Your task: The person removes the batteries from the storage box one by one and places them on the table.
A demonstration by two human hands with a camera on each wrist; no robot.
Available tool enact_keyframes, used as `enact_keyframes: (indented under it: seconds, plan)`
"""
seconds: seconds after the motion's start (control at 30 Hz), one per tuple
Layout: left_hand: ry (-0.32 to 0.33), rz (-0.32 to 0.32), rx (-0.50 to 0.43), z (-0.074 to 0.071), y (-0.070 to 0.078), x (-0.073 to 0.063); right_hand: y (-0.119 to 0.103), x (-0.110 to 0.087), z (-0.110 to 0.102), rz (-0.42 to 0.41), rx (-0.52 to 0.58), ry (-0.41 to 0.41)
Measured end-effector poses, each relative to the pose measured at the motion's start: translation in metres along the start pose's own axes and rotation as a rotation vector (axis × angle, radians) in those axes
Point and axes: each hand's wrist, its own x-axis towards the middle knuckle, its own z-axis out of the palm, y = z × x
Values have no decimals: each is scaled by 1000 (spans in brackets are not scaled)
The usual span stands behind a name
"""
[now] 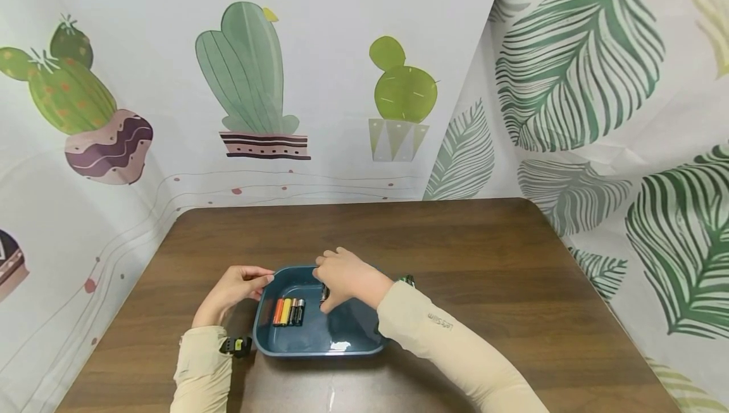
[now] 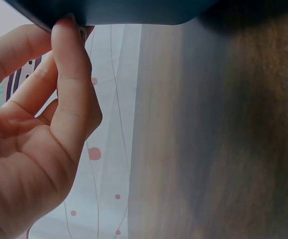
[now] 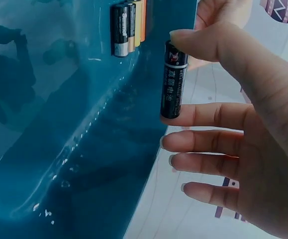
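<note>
A black battery [image 3: 174, 82] with white lettering is pinched end to end between the thumb and forefinger of my right hand [image 1: 350, 280], over the blue tray [image 1: 324, 354]. The other fingers of that hand are spread. My left hand [image 1: 235, 289] pinches the tray's upper left rim between thumb and fingers, as the left wrist view also shows. Inside the tray, toward its left side, several batteries lie side by side in a row: an orange battery [image 1: 278, 312], a yellow battery [image 1: 286, 312] and black ones [image 3: 120, 30].
The tray stands on a brown wooden table [image 1: 484, 261]. A wrist camera [image 1: 236, 346] is strapped at the left sleeve. A small green and black item [image 1: 408, 280] shows behind the right wrist, mostly hidden. A cloth printed with cacti and leaves [image 1: 336, 84] hangs behind the table.
</note>
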Motion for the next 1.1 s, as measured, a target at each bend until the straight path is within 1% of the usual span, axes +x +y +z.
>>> enact_keyframes:
  seconds: [0.23, 0.33, 0.47, 0.5, 0.7, 0.8, 1.1]
  plan:
    - [-5, 13, 2, 0, -1, -1, 11, -10, 2, -19, -15, 57]
    - [7, 1, 4, 0, -2, 0, 15, -12, 2, -31, -25, 78]
    - [22, -11, 9, 1, -3, 1, 21, -17, 2, -30, -17, 101]
    - [15, 0, 21, 1, -3, 1, 23, -18, 2, -27, -11, 105]
    - [16, 3, 23, 2, -3, 1, 32, -25, 4, -27, 14, 145]
    - [19, -2, 21, 1, -3, 1, 37, -30, 5, -29, 9, 164]
    - [12, -8, 17, 1, -2, 1, 54, -42, 6, 10, 40, 200]
